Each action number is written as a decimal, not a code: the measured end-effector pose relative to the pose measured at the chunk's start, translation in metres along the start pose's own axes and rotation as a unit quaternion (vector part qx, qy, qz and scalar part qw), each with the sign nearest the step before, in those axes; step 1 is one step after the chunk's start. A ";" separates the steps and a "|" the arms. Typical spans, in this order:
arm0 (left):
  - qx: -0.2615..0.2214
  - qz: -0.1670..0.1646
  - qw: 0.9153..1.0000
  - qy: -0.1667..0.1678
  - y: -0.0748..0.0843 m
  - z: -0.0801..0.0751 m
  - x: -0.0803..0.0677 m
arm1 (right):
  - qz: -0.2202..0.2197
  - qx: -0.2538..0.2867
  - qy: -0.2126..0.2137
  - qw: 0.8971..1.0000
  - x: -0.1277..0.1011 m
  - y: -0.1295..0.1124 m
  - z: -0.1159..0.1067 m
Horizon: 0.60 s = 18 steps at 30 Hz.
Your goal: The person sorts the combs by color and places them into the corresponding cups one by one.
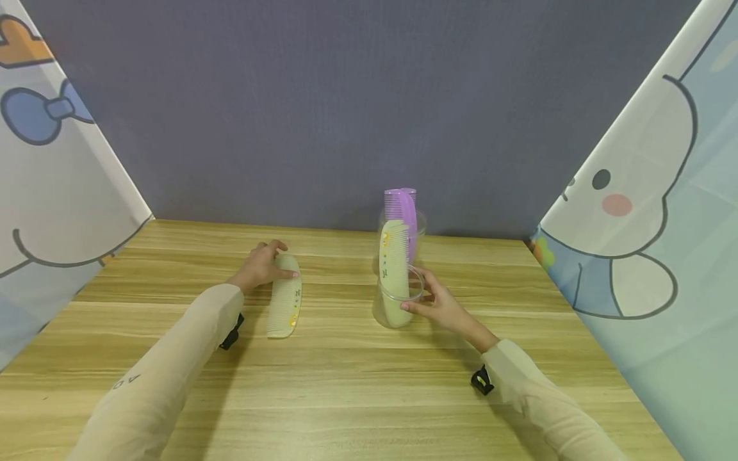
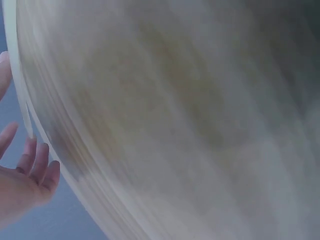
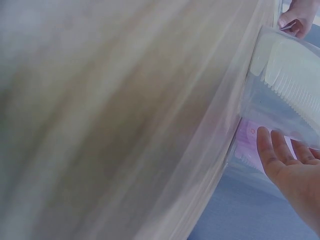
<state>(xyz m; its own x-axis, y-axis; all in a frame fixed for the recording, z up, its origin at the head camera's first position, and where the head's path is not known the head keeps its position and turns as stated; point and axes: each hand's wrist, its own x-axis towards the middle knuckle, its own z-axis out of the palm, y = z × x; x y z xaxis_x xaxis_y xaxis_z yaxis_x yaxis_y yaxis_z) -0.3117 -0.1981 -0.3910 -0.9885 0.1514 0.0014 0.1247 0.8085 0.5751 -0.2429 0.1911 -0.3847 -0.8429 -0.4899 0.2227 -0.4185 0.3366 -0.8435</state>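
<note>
On the wooden table (image 1: 357,384), three combs and two clear cups, counted in the head view. Two cream combs, one purple comb.

First cream comb (image 1: 285,296) flat on the table, left of centre, teeth toward the left side, small coloured marks along the spine. Left hand (image 1: 262,264) at its far end, thumb on top of the comb and other fingers curled over the end; holding only lightly, comb not lifted. In the left wrist view only fingertips (image 2: 35,162) visible beside a pale blurred edge, too blurred to tell more.

Second cream comb (image 1: 394,269) upright in the near clear cup (image 1: 398,304), leaning a little, upper half standing well above the rim. Right hand (image 1: 441,307) on the right side of this cup, thumb on the rim and fingers around the wall, gripping the cup. In the right wrist view, same cup (image 3: 280,100) with the cream teeth seen through the wall, fingers (image 3: 272,150) against it.

Purple comb (image 1: 403,214) upright in the far clear cup (image 1: 419,225), just behind the near cup, touching or nearly so; cannot tell which.

Both arms in beige sleeves, one black clip near each wrist. Grey wall behind, two cartoon-printed curtains, one at each side.
</note>
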 end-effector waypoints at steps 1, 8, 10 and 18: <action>-0.006 0.000 1.000 0.001 0.000 0.000 0.000 | 0.000 0.000 0.000 1.000 0.000 0.000 0.000; -0.035 0.010 0.999 0.007 0.005 -0.003 0.000 | 0.000 0.000 0.000 1.000 0.000 0.001 0.000; -0.038 0.009 0.999 0.010 0.006 -0.003 0.000 | 0.001 0.000 0.000 1.000 0.000 0.001 0.000; -0.066 0.013 0.997 0.027 0.008 -0.007 -0.002 | 0.002 -0.001 -0.001 1.000 0.000 0.001 0.001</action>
<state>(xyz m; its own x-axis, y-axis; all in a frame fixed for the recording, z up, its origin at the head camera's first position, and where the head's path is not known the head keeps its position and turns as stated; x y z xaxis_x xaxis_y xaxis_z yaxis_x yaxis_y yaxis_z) -0.3091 -0.1959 -0.3811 -0.9888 0.1366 0.0599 0.1408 0.7223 0.6771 -0.2430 0.1906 -0.3856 -0.8438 -0.4900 0.2190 -0.4161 0.3393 -0.8437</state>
